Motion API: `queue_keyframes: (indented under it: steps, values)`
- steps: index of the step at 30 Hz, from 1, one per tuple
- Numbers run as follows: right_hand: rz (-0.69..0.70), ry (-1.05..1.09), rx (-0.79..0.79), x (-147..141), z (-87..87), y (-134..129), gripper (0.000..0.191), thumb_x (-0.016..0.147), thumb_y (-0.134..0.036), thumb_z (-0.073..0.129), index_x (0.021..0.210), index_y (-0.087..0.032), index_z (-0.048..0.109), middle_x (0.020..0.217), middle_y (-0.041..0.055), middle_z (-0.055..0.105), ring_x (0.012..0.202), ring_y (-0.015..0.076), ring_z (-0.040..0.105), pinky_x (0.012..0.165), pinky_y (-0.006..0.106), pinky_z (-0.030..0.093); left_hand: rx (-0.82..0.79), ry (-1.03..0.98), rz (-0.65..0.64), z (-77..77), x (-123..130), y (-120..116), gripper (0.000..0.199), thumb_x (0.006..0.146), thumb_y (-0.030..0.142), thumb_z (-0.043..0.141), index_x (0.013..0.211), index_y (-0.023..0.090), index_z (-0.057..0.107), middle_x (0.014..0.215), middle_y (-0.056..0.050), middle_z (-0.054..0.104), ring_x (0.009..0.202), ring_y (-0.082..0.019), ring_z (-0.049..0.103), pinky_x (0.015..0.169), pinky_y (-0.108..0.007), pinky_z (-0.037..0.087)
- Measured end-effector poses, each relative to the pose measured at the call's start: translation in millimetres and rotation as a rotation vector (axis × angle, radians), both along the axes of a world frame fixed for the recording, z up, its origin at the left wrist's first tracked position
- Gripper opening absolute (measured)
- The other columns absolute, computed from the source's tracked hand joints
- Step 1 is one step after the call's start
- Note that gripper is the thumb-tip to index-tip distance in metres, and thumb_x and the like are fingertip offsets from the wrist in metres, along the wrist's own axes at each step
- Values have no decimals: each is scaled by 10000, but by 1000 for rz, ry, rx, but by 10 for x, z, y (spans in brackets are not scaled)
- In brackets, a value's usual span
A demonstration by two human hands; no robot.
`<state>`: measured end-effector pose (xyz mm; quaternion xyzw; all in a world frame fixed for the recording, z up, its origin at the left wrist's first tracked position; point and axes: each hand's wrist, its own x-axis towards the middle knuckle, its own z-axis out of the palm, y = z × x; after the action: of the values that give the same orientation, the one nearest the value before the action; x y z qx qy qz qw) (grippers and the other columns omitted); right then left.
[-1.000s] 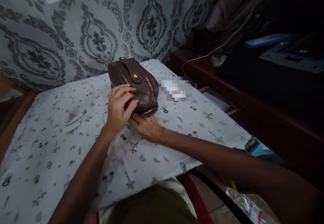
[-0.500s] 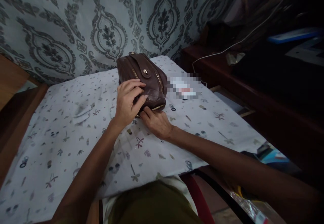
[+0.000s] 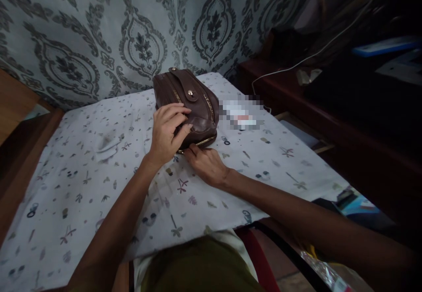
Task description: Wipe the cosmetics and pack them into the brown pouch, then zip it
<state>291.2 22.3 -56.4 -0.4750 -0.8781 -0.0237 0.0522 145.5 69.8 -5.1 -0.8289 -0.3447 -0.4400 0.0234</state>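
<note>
A brown leather handbag (image 3: 201, 124) with gold zippers and a studded strap lies on the patterned cloth. My left hand (image 3: 168, 129) is curled over its near left part, fingers on the leather and thumb bent toward them, holding the bag. At the bag's near end, my right hand (image 3: 206, 164) is closed, its fingertips pinched at the gold zipper (image 3: 206, 142) along the lower edge. The zipper pull itself is hidden by those fingers.
The white printed cloth (image 3: 108, 186) covers the table. Right of the bag is a blurred-out pale object (image 3: 242, 116). A dark wooden cabinet (image 3: 316, 120) with a white cable (image 3: 296, 67) stands at the right. Damask-patterned wall covering (image 3: 145, 41) rises behind.
My right hand has shifted slightly toward me at the bag's near end, and a little more of the zipper shows. The left hand keeps its place on the bag.
</note>
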Motion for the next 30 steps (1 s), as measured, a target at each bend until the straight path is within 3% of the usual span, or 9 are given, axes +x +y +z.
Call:
queue_keyframes:
  steps: [8,20,26,30]
  values:
    - [-32,-30,-60,226,29,19,304,947,-61,411,1125,-136,646,1075,123,653,727,182,614,536,294,298,15,66,-41,41,-8,-15,109,927,174,515,869,213,599,1121,-75,743,1161,-256,616,1026,-460,431]
    - [9,-24,20,710,-48,236,258,977,-106,415,1086,-136,647,1024,100,642,629,134,491,544,308,143,23,185,-29,125,-53,-30,110,922,153,512,863,198,593,1145,-90,733,1130,-257,615,1002,-472,438]
    - [46,39,0,1047,-9,391,244,1025,-170,379,1017,-135,620,973,79,613,590,104,408,550,301,151,30,221,-62,154,-110,-22,95,918,139,532,857,195,578,1149,-112,731,1130,-276,626,997,-496,453]
    - [7,155,-12,1169,-103,412,253,1050,-246,388,966,-137,600,952,68,605,631,111,450,557,283,192,45,257,-43,196,-120,-86,88,912,123,536,895,202,569,1148,-120,718,1158,-282,631,1009,-501,465]
